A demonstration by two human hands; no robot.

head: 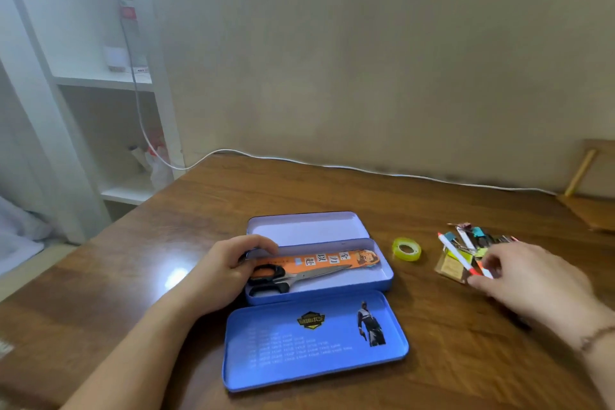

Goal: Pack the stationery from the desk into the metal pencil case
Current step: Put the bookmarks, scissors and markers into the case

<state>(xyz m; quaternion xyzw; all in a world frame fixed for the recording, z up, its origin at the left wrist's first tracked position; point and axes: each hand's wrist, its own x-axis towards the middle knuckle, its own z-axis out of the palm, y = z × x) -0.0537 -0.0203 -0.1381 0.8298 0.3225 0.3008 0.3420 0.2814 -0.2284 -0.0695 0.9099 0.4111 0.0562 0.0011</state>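
Note:
A blue metal pencil case (pixel 387 278) lies open on the wooden desk, with one lid (pixel 316 343) folded toward me and another (pixel 299 226) folded away. Inside lie black-handled scissors (pixel 299 276) and an orange ruler (pixel 332 259). My left hand (pixel 229 266) rests on the case's left end, fingers curled over its rim and the scissor handles. To the right sit a yellow-green tape roll (pixel 406 249) and a pile of binder clips and small items (pixel 472 238). My right hand (pixel 529 280) is over that pile, fingertips touching a white-and-red pen (pixel 456 255).
A white cable (pixel 332 166) runs along the desk's far edge by the wall. A white shelf unit (pixel 100 83) stands at the left. A wooden board with a yellow stick (pixel 585 173) leans at the far right.

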